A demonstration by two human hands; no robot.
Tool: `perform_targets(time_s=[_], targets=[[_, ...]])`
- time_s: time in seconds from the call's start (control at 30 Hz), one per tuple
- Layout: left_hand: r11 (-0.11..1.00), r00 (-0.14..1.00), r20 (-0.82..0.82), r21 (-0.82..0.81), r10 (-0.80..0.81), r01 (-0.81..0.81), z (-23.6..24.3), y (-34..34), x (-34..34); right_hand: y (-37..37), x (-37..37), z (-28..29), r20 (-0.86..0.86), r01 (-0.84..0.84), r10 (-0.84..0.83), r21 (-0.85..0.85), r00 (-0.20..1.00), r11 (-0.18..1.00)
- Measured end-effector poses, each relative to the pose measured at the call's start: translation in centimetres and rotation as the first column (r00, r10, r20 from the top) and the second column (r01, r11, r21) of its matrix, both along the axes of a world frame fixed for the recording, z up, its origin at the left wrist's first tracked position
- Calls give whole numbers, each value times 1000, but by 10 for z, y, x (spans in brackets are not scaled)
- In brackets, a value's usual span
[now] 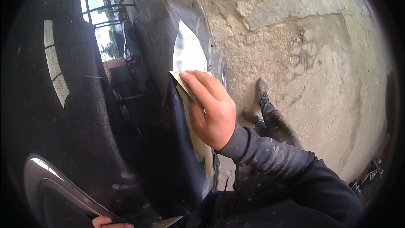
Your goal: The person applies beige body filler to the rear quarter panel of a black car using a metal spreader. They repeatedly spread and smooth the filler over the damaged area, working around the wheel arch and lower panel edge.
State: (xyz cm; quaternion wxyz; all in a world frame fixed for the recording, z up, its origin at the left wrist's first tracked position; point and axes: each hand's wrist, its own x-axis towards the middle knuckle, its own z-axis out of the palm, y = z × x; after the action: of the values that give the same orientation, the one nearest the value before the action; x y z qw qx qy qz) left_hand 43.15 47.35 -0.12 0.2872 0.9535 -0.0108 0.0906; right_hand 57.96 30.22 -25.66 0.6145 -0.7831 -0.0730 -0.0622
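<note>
Card (177, 77): thin, pale, straight-edged, probably a filler spreader; lies where the white patch (188, 50) meets the beige filler (197, 141), on the right flank of the black car panel (145, 143).
Right hand (214, 116): leading fingers pressed together, tips on the card's face; thumb appears tucked against the opposite side — a pinch grip on the card.
Left hand (110, 223): only fingertips enter at the near edge, slightly bent; whether they pinch anything cannot be told.
Blade (171, 222): pointed tip, just right of the left hand; whether that hand carries it is hidden.
Edge hazard: uneven fingertip pressure could make the card's corner dig in, leaving a groove or ridge where beige filler meets white patch.
Curve hazard: the flank bends away to the right; a card held too flat could bridge the curve and miss its low areas.
Cuff hazard: the dusty sleeve (270, 154) ends close to the near part of the beige filler; a dropped wrist could drag grit into it, or smear it if soft.
Gloss hazard: dark paint borders the patches on the left; an overrun with the card — or contact from the blade — could scratch it.
</note>
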Motion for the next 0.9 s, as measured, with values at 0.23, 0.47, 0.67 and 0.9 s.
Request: perform_targets(time_s=[0.23,0.47,0.67,0.9], targets=[[985,989,-2,95,-147,147,8,-7,2,-3,-17,5,23,4,-4,4,1000,1000],[984,996,78,178,-44,30,23,-26,9,-7,-31,12,55,10,-12,30,998,999],[947,957,257,318,-136,49,25,-46,8,-15,-66,17,97,1,-6,57,995,998],[737,845,527,606,-90,-299,37,-50,6,-16,-101,18,124,-5,1,32,992,999]])
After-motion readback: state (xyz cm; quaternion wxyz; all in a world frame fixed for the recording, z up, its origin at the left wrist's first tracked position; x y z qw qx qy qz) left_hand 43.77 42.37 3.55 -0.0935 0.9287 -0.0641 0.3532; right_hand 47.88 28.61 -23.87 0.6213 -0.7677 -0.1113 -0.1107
